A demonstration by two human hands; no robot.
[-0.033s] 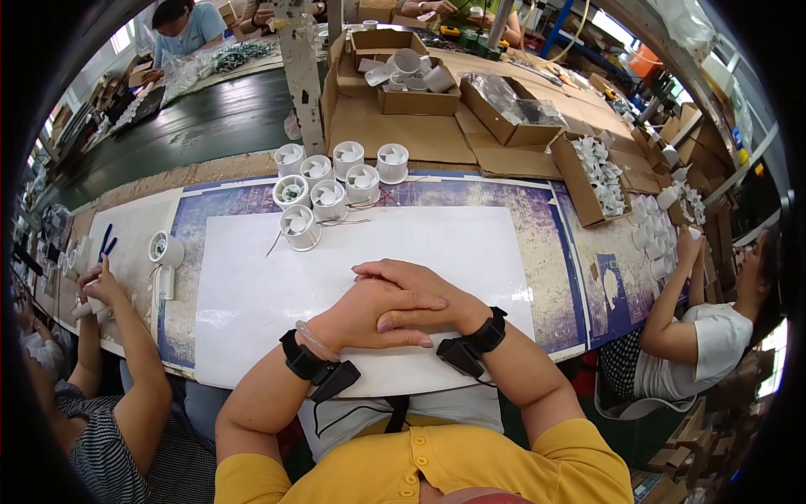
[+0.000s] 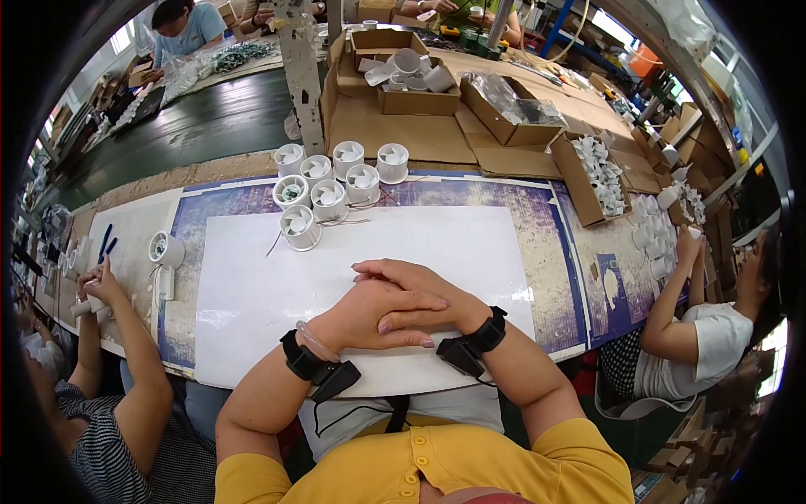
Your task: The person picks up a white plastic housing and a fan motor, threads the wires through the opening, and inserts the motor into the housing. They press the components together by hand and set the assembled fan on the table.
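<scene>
My left hand (image 2: 365,315) and my right hand (image 2: 437,290) rest crossed on each other over a white sheet (image 2: 252,286) on the bench. The left one lies partly on top, its fingers stretched toward the right. Part of my right hand is hidden under it; the fingers that show are extended, and nothing is held in either hand. Beyond them stands a group of white cylindrical fans (image 2: 327,198) with thin wires trailing. Inside one fan (image 2: 291,191) some green parts show. A black strap with a small device (image 2: 334,378) sits on each wrist.
Open cardboard boxes hold white rings (image 2: 407,71) and small white parts (image 2: 598,172) at the back. A lone fan (image 2: 166,249) stands to the left. Co-workers sit at both sides, a person's hands (image 2: 101,286) working at left. A metal post (image 2: 300,76) rises behind the fans.
My hands and the fans have not moved. The hands of the co-worker at left have shifted slightly.
</scene>
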